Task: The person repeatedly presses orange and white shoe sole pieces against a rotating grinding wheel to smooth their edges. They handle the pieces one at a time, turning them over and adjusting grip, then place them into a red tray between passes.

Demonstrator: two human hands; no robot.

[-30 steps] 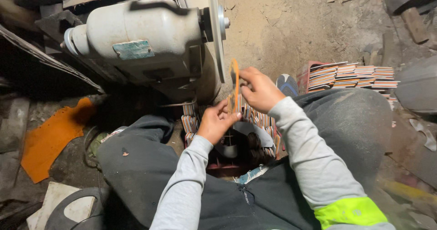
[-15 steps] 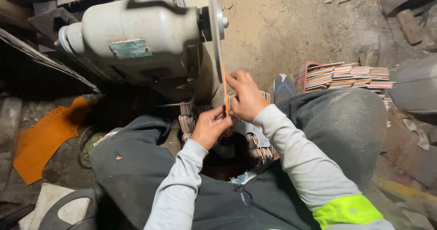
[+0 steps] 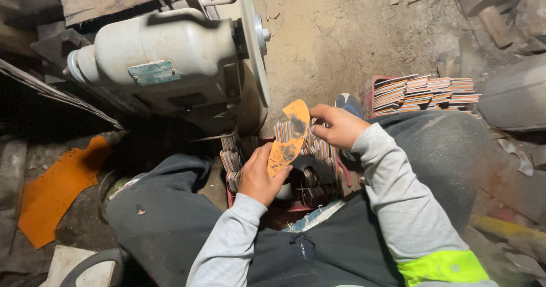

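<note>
Both my hands hold one orange shoe sole, its flat face turned up toward me, with dark scuffed patches. My left hand grips its lower end and my right hand pinches its upper edge. The sole sits just below and in front of the thin grinding disc of a pale grey motor machine, apart from the disc. Under my hands a red crate holds several striped soles stacked on edge.
A second red crate of stacked striped soles stands to the right on the dirt floor. An orange sheet offcut lies at the left. My knees in dark trousers flank the crate; a shoe tip shows beyond my right hand.
The sole was held edge-on against the disc; now it has come away from the disc and is turned flat, face up, lower between my hands.
</note>
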